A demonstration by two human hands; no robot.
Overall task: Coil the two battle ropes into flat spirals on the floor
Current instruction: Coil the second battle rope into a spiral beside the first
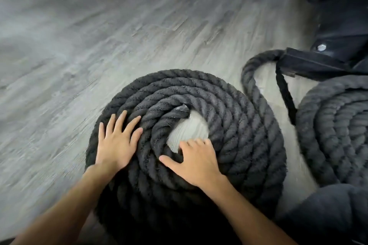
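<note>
Left hand (116, 141) is pressing flat and open on the coiled rope (229, 125) while the right hand (196, 162) is hooking curled fingers over the inner turn, probably to keep the spiral tight and flat.

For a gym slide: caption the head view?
Left hand presses a coiled battle rope, right hand hooks its inner turn; second coil beside it.

The 1st coil (199, 93) is lying on the floor (99, 36), the 2nd coil (338, 125) sitting just right of it. The left hand (117, 141) is resting on the 1st coil's left side; the right hand (195, 161) is curling over its innermost turn. A frame base (328, 59) is standing behind the 2nd coil.
</note>
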